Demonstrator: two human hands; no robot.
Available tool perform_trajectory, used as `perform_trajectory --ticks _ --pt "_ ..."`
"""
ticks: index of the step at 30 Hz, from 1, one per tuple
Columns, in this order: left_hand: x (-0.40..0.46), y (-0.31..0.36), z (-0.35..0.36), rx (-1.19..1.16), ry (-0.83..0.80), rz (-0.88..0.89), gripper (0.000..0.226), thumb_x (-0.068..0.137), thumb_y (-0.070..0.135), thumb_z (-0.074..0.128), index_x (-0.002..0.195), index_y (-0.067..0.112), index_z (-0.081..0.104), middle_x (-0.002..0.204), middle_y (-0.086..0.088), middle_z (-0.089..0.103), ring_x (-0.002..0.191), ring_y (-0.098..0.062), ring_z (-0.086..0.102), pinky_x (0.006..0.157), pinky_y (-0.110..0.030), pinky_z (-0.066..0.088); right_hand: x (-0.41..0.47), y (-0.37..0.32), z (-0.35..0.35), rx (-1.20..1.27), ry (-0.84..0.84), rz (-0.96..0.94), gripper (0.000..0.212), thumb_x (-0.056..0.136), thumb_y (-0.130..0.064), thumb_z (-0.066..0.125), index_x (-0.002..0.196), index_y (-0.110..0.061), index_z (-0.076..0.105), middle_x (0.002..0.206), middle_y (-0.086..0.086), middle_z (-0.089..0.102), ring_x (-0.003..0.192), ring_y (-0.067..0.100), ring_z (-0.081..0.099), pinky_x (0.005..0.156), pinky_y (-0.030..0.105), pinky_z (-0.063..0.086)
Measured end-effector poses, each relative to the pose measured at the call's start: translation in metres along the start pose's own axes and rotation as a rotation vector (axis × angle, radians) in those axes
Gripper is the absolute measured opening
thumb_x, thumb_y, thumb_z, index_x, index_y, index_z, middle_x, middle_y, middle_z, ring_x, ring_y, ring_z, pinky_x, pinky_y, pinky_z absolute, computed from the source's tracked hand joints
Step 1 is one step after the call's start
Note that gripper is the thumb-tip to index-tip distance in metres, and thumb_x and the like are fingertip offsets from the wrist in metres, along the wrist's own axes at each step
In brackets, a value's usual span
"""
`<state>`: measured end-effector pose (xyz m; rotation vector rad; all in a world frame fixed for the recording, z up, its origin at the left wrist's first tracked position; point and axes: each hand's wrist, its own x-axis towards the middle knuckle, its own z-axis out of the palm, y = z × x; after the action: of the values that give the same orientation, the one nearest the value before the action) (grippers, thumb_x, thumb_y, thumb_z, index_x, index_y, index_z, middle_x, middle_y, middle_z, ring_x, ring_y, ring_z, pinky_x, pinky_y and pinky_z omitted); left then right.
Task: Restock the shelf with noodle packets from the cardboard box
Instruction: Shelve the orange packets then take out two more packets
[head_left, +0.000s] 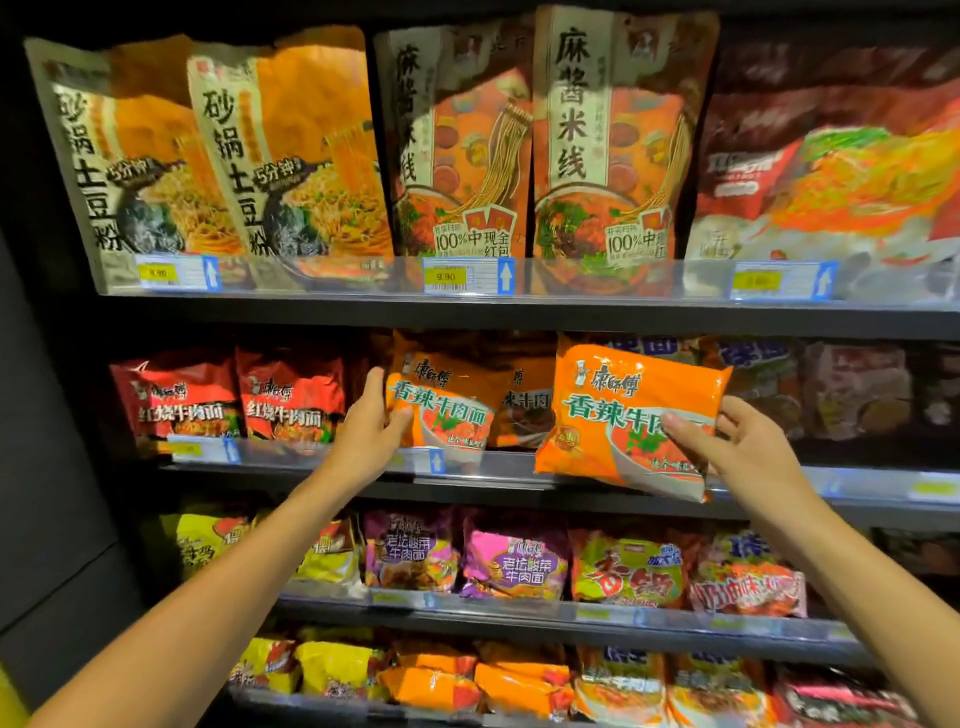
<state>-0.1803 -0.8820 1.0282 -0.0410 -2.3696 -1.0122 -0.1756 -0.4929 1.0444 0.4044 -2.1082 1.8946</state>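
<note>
Both your arms reach forward and up to the second shelf (519, 470). Your left hand (371, 421) grips the left edge of an orange noodle packet (447, 410) standing on that shelf, thumb on its face. Your right hand (737, 441) pinches a second orange packet (618, 415) at its right edge, thumb in front, holding it tilted just before the shelf's front rail.

the noodle packet (613, 415) is orange with green lettering and a red-and-white bowl picture. red packets (228, 400) sit left of it, purple packets (467, 556) one shelf below, yellow price tags (447, 276) above.
</note>
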Motion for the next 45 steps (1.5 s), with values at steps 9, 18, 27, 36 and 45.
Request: perform_trajectory --ticks 9,18,27,36,45 --pt "-0.014 0.021 0.018 0.422 0.17 0.403 0.049 0.094 0.016 0.062 0.14 0.011 0.046 0.143 -0.01 0.038 0.138 -0.027 0.033 0.114 -0.035 0.031 0.051 0.003 0.018 -0.028 -0.067 0.018 0.032 0.085 -0.027 0.077 0.11 -0.012 0.062 0.104 0.0 0.074 0.088 0.011 0.075 0.07 0.023 0.06" --pt "-0.036 0.018 0.042 0.564 -0.045 0.464 0.042 0.104 0.044 0.037 0.128 0.022 0.062 0.144 0.006 0.048 0.137 -0.021 0.035 0.114 -0.038 0.032 0.083 0.009 0.059 -0.243 -0.156 0.133 0.037 0.086 -0.033 0.076 0.079 0.002 0.071 0.069 0.004 0.075 0.064 0.014 0.069 0.055 0.026 0.044" --pt "-0.035 0.009 0.046 0.709 -0.105 0.269 0.069 0.099 0.059 0.011 0.144 0.024 0.051 0.158 0.003 0.032 0.147 -0.02 0.023 0.119 -0.042 0.029 0.089 0.012 0.091 -0.675 -0.207 0.049 0.051 0.09 -0.037 0.071 0.055 -0.012 0.043 0.054 0.0 0.044 0.052 0.012 0.044 0.045 0.021 0.028" --pt "-0.04 0.014 0.037 0.571 -0.106 0.343 0.062 0.099 0.058 0.022 0.141 0.023 0.05 0.153 0.001 0.037 0.141 -0.021 0.033 0.112 -0.04 0.038 0.074 0.007 0.075 -0.81 -0.221 0.039 0.064 0.081 -0.065 0.068 0.064 -0.014 0.034 0.056 0.002 0.037 0.051 0.017 0.036 0.051 0.031 0.028" --pt "-0.06 0.061 0.068 0.42 -0.194 0.639 0.05 0.101 0.051 0.036 0.138 0.021 0.052 0.148 0.001 0.043 0.138 -0.021 0.037 0.112 -0.04 0.037 0.01 0.002 0.003 -0.899 -0.136 -0.014 0.069 0.089 -0.065 0.057 0.143 -0.024 0.048 0.144 -0.001 0.054 0.127 0.021 0.054 0.102 0.043 0.049"
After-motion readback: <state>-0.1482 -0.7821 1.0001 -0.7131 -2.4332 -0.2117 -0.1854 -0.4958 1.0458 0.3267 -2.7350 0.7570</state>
